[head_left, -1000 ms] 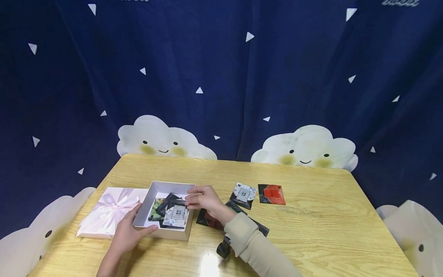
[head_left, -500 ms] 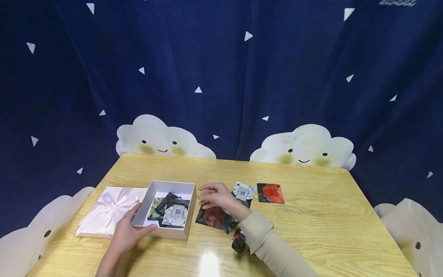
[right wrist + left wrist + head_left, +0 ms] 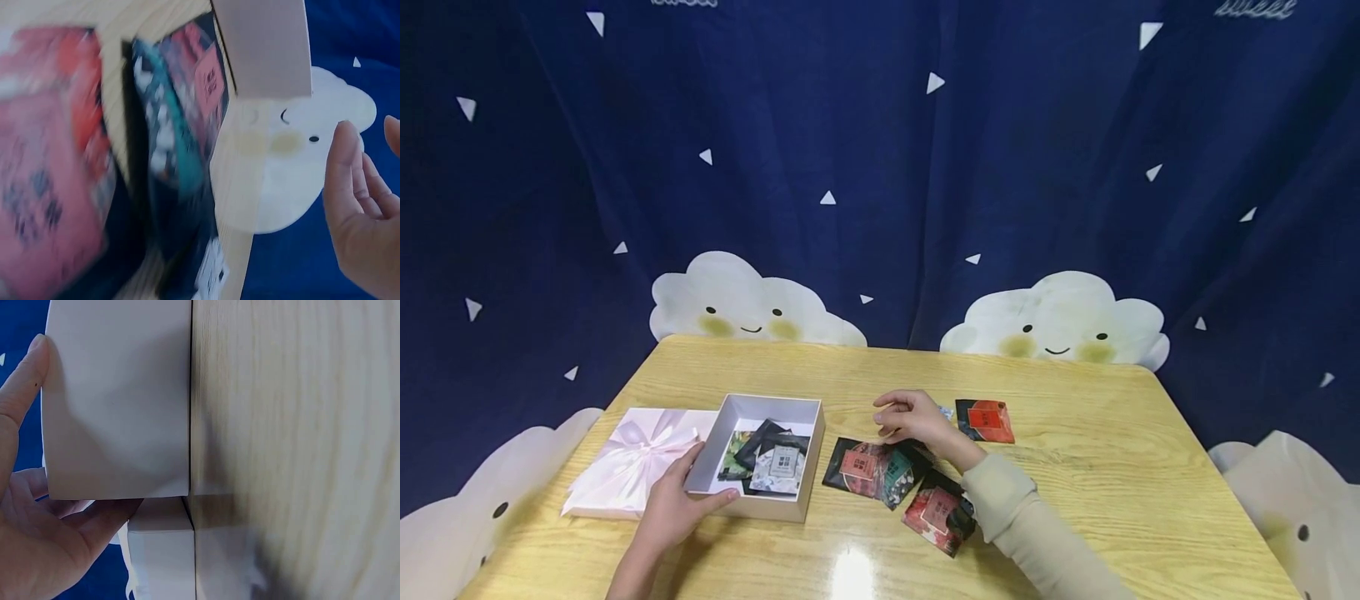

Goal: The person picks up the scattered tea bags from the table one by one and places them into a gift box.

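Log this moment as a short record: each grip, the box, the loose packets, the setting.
Left grip: holds the open box by its near left corner
Right grip: over the loose packets, nothing visible in it
Box contents: several overlapping packets, a white-patterned packet on top
Left of box: pink piece with a bow, probably the lid
Loose packets: at least five, right of the box
Setting: wooden table, dark blue curtain
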`<state>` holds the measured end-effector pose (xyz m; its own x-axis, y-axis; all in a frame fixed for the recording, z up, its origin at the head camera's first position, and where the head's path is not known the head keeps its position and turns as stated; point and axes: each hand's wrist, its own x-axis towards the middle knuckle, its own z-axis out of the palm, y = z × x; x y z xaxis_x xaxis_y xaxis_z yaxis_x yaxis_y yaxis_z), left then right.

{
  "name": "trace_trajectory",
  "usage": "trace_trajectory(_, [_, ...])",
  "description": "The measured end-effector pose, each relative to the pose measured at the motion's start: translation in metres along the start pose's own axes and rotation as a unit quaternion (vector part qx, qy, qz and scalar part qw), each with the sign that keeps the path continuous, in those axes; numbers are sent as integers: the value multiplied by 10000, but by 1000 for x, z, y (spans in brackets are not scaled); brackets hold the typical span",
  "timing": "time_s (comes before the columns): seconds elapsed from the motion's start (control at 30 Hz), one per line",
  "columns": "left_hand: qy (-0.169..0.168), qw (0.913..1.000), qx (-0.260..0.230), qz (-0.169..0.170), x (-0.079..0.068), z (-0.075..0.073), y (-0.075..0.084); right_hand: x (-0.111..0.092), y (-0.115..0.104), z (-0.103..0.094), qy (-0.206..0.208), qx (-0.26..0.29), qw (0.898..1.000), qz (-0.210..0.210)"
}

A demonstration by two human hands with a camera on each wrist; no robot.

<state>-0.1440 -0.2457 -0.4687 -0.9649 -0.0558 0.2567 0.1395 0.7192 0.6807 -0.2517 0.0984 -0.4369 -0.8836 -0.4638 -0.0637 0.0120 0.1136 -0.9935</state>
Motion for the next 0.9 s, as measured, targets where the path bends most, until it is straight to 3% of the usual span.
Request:
trace_trajectory(0.23, [-42,10000,-16,-55,-1,0,0,-8,7,-27,127,-371,9992,37])
trace_trajectory(0.53, [-27,10000,5,-71,-1,0,-1,-18,19,-58,656,-812,9945,66])
trace_trajectory(0.7, [-47,9999,-18,-96,0,0,-1,-21,26,-76,1091,-1225,9864,45])
trace_trajectory(0.9, [-86,9999,-48,-131,0,0,0,-24,30,-99,1232,-1600,9792,209])
